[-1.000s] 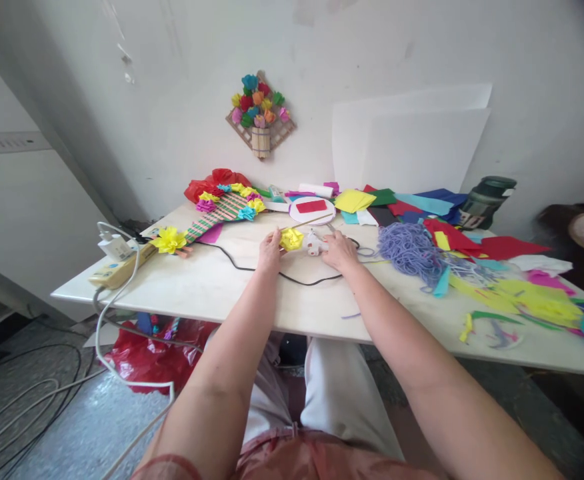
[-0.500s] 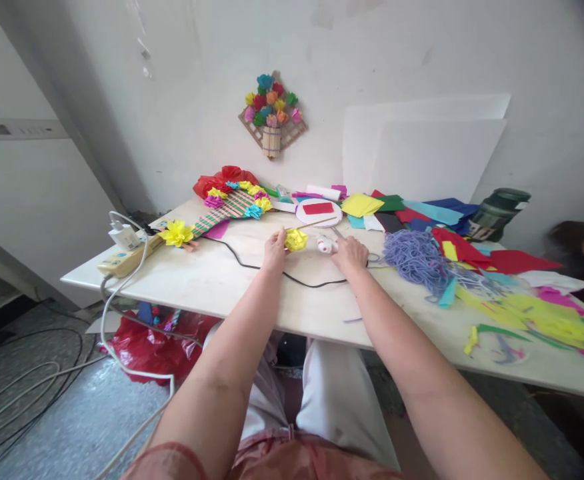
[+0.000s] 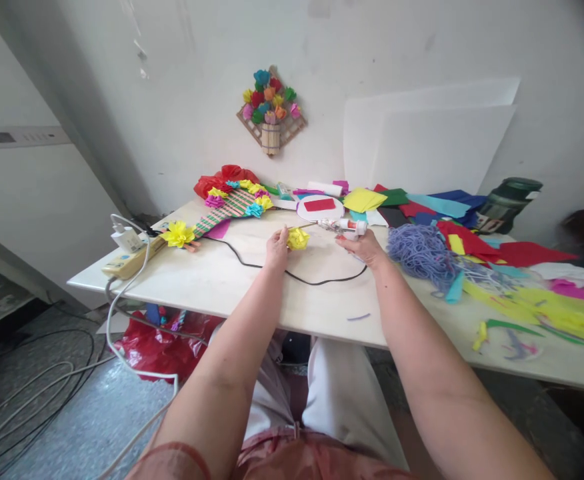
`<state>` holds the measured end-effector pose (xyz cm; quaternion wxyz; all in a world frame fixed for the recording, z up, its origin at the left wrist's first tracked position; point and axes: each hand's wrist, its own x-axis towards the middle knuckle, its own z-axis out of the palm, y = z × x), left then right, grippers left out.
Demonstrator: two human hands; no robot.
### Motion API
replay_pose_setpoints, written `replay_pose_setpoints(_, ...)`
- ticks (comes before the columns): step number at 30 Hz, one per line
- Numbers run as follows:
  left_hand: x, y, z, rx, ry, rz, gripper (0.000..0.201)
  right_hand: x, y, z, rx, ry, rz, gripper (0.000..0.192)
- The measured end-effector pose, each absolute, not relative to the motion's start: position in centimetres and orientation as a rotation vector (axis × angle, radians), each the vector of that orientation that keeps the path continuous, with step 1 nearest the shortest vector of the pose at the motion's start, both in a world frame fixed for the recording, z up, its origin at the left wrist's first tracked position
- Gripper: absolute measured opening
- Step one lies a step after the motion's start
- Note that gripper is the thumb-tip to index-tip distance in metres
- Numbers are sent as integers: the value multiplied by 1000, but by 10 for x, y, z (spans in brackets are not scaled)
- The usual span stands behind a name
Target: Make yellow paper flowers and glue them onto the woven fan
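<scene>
My left hand (image 3: 276,249) is closed on a yellow paper flower (image 3: 298,239). A thin stick (image 3: 312,225) extends to the right just above the flower; its left end is hidden by my fingers. In my right hand (image 3: 365,248) is a white hot glue gun (image 3: 349,226), its nozzle pointing left toward the flower but apart from it. A black cord (image 3: 317,284) loops over the table below both hands. Behind them lies a white oval paper piece (image 3: 321,209) with a red rectangle (image 3: 319,205) on it.
On the left are a woven piece with paper flowers (image 3: 227,210), a yellow flower (image 3: 179,233) and a power strip (image 3: 127,261). To the right lie purple yarn (image 3: 419,253), coloured paper (image 3: 365,199) and a dark bottle (image 3: 509,203). A flower basket ornament (image 3: 271,113) hangs on the wall.
My right hand has moved right and slightly up, and the glue gun now shows clearly in its grip. My left hand stays nearly in place with the yellow flower. The view has shifted slightly.
</scene>
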<state>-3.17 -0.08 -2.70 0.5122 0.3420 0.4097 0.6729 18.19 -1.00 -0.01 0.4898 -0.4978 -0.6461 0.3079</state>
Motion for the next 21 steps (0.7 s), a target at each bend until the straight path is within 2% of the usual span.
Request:
replay_pose_setpoints(8,-29,-2,-25,841,1010,1604,28,167,-8,1,-1210,-1663,572,27)
replay_pose_setpoints(21,-28,-4,-23,858,1033,1596,39,156,-7,-4,-1420,-1854,297,29)
